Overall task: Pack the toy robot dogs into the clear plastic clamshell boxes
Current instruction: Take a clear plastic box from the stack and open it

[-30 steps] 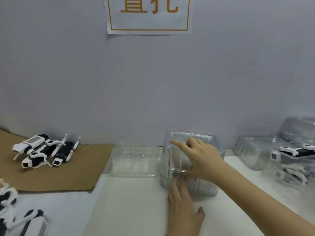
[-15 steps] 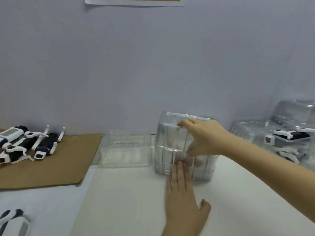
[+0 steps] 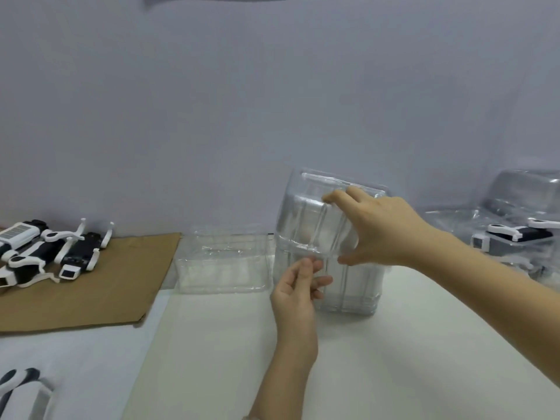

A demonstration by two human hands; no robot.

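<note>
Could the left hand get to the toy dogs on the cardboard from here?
Probably yes: only bare table and cardboard lie between the left hand and the toy robot dogs. Its fingers are at the clamshell stack, whose top box the right hand grips.

Glossy clear plastic clamshell [image 3: 315, 219], matt cardboard [image 3: 100, 286]

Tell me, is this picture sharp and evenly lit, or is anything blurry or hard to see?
Head view: light is soft and even, shadows faint; the frame is slightly soft; pale glare on the clear clamshell box in the right hand blurs its edges against the stack beneath; the toy robot dog at the lower left corner is cropped and blurred.
</note>
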